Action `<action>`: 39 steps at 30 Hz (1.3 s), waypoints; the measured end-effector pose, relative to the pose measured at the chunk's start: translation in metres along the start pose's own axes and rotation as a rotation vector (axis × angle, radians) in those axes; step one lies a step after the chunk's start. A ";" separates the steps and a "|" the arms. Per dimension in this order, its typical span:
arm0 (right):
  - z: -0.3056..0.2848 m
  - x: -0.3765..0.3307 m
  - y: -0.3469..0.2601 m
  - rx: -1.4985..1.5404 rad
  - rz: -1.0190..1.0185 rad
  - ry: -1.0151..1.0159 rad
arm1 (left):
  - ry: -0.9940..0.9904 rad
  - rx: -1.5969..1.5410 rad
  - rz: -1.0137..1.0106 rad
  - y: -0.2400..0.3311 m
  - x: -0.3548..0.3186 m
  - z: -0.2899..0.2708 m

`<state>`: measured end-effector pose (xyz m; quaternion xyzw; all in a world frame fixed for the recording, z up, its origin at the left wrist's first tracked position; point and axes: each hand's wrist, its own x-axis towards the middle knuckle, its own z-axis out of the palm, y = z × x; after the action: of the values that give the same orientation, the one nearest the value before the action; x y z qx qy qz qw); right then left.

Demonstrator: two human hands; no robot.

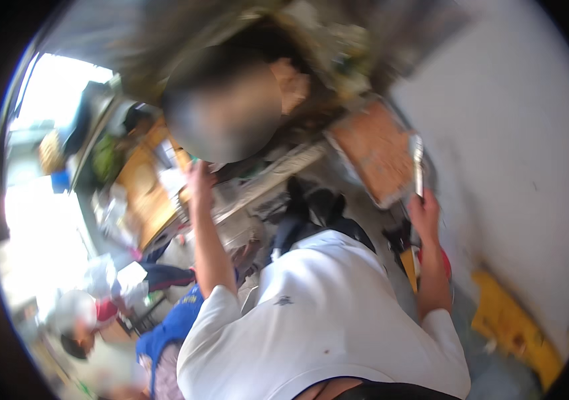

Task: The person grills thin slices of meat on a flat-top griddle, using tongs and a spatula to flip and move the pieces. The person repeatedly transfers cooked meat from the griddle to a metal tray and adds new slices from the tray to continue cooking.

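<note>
My right hand [424,208], at the right, is closed round a slim, pale tool [419,163]; blur hides its exact kind. The tool's upper end overlaps the right edge of an orange-brown rectangular tray or board [374,150] with a light rim. I cannot tell whether they touch. Raised at the centre left, my left hand [200,181] has its fingers curled. A small green bit [196,161] shows at its fingertips, too blurred to name. Just above that hand is another person [291,87], largely blurred.
A pale wall [511,120] rises on the right, with a yellow cloth-like piece [514,323] low beside it. At the left, a wooden table [144,183] holds plastic bags and other items. People, one in a blue top [176,327], are at the lower left.
</note>
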<state>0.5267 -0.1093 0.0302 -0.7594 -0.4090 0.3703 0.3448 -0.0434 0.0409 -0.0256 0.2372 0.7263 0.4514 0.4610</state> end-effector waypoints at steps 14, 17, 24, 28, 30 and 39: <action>0.322 0.147 -0.190 -0.120 -0.308 -0.530 | 0.004 0.378 0.313 0.038 0.105 0.022; 0.386 0.168 -0.214 -0.366 -0.381 -0.574 | -0.038 0.202 0.271 0.050 0.094 0.018; 0.409 0.192 -0.231 -0.549 -0.308 -0.443 | -0.249 0.049 -0.119 0.056 0.109 0.013; 0.413 0.196 -0.220 -0.695 -0.523 -0.432 | -0.298 -0.003 -0.116 0.061 0.108 0.010; 0.413 0.200 -0.217 -0.717 -0.543 -0.423 | -0.314 0.094 -0.161 0.063 0.109 0.005; 0.353 0.152 -0.202 -0.741 -0.588 -0.460 | -0.338 0.482 0.073 0.060 0.036 -0.028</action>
<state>0.2145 0.1886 -0.0173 -0.5828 -0.7734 0.2456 0.0435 -0.0896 0.0847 0.0149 0.4377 0.7163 0.2364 0.4894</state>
